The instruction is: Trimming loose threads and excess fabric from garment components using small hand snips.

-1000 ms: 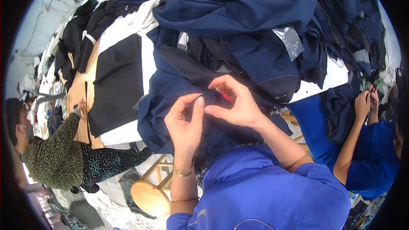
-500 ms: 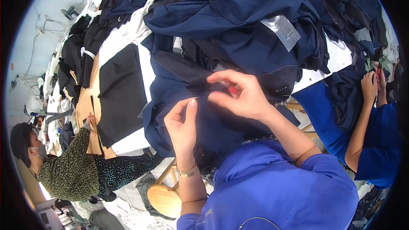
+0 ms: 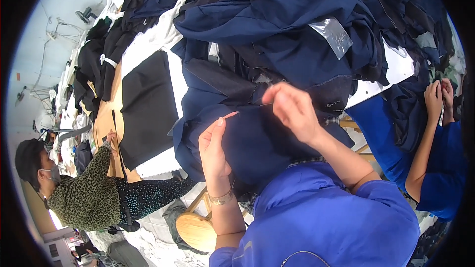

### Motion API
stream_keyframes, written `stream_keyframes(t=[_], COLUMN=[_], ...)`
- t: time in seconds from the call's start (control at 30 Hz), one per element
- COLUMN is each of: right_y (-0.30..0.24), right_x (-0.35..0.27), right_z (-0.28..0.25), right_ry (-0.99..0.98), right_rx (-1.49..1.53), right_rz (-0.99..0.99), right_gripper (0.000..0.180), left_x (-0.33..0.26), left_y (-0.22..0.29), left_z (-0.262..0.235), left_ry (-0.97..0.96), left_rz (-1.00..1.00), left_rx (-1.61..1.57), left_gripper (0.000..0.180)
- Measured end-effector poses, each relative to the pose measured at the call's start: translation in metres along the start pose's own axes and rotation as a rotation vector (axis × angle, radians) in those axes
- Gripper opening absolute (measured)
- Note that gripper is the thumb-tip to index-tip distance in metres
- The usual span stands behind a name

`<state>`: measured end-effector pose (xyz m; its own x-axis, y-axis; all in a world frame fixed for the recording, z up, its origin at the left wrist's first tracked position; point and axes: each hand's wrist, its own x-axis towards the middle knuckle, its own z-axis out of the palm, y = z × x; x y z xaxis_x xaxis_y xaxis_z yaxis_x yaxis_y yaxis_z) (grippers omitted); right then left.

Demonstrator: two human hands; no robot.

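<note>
My left hand (image 3: pixel 213 148) is raised above dark navy cloth (image 3: pixel 252 143), thumb and forefinger pinched together. A thin pinkish-orange strip (image 3: pixel 230 114) sticks out from the fingertips, too small to name further. To its right, apart from it, my right hand (image 3: pixel 296 112) hovers over the same cloth. Motion smears its fingers, which look curled, and whatever lies inside them is hidden. The navy garments lie folded and bunched beneath both hands, with pale stitching along dark inner panels.
Navy garments (image 3: pixel 277 5) are heaped at the back, with a clear plastic packet (image 3: pixel 334 37) on them. Black cloth (image 3: pixel 151 106) lies left on the white tabletop. A wooden stool (image 3: pixel 195 230) stands below. One person (image 3: pixel 81 193) works at left, another (image 3: pixel 438 163) at right.
My right hand has swung right and slightly down, away from the left; the red object seen in it before is now hidden. The strip in my left hand now shows more plainly.
</note>
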<state>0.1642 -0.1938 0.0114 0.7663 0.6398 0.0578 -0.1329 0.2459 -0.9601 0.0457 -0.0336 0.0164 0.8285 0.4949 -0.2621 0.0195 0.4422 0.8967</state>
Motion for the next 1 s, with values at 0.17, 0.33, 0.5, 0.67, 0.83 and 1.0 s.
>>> stream_keyframes(t=[0.17,0.33,0.5,0.67,0.83,1.0], right_y=[0.024,0.030,0.035,0.028,0.028,0.031], right_x=[-0.011,-0.008,-0.003,0.000,0.003,0.011], right_z=[0.015,0.025,0.026,0.025,0.027,0.020], right_ry=[-0.110,-0.095,-0.052,-0.077,-0.080,0.013], right_rx=[-0.445,-0.469,-0.506,-0.563,-0.621,-0.291], right_rz=[-0.205,-0.260,-0.295,-0.320,-0.346,-0.095], right_gripper=[0.025,0.027,0.028,0.028,0.028,0.032], left_x=[0.001,-0.005,-0.011,-0.012,-0.012,-0.009], left_y=[0.002,0.002,0.001,0.002,0.002,0.004], left_z=[0.004,0.005,0.006,0.005,0.004,0.003], left_ry=[0.002,-0.007,0.027,0.018,0.015,-0.002], left_rz=[0.005,0.031,0.084,0.097,0.101,0.062], left_rx=[-0.008,0.031,0.120,0.144,0.178,0.124], left_gripper=[0.031,0.030,0.033,0.030,0.028,0.033])
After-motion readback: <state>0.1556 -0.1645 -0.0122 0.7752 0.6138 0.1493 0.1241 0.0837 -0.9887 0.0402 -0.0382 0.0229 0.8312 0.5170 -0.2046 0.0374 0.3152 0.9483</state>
